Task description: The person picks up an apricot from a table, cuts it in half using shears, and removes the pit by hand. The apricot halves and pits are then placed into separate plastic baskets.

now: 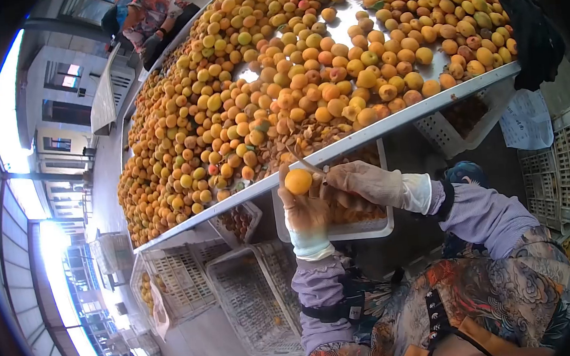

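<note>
A yellow-orange apricot (299, 181) is held in the fingers of my gloved left hand (306, 211), just off the table's front rim. My right hand (364, 184), also gloved, is closed around the handle of a thin, slightly curved knife (307, 165). The knife's blade points up and left, close beside the apricot. Behind both hands, brown scraps (308, 138) lie along the table edge among many loose apricots (227, 119). Below my hands sits a white crate (359, 231) with orange-brown pieces in it.
The metal table's raised rim (401, 116) runs diagonally ahead of me. Plastic crates stand below: one at the lower left (248, 308), another holding fruit (172, 280), and a stack at right (558, 163). Another person (152, 21) is at the table's far left side.
</note>
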The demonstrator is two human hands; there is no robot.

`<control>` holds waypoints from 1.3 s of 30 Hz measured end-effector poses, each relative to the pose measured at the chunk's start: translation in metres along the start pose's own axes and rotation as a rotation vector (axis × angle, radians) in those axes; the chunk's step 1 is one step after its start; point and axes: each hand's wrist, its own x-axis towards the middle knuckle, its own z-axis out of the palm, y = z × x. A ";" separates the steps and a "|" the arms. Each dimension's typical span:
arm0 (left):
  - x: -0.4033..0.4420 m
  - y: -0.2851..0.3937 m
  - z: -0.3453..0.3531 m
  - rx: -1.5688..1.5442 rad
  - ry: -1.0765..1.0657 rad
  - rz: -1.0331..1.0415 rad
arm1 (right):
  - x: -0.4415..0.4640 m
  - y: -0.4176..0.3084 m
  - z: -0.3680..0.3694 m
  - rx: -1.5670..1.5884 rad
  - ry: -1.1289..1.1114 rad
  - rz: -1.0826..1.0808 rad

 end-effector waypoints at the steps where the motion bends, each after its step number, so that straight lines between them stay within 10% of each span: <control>1: 0.000 0.002 -0.004 -0.082 -0.090 0.002 | 0.004 0.001 0.002 -0.002 -0.006 0.011; 10: -0.010 0.010 0.004 0.079 0.164 0.102 | 0.014 0.013 0.010 -0.135 -0.091 -0.159; 29: -0.012 0.007 0.017 -0.063 -0.014 0.108 | -0.001 -0.004 0.010 -0.059 -0.259 0.064; 35: -0.013 0.000 0.015 0.003 -0.002 0.040 | 0.002 -0.017 -0.005 -0.202 0.024 -0.536; 39: -0.019 -0.024 0.015 0.193 0.080 -0.199 | -0.002 -0.022 -0.003 0.126 0.243 -0.567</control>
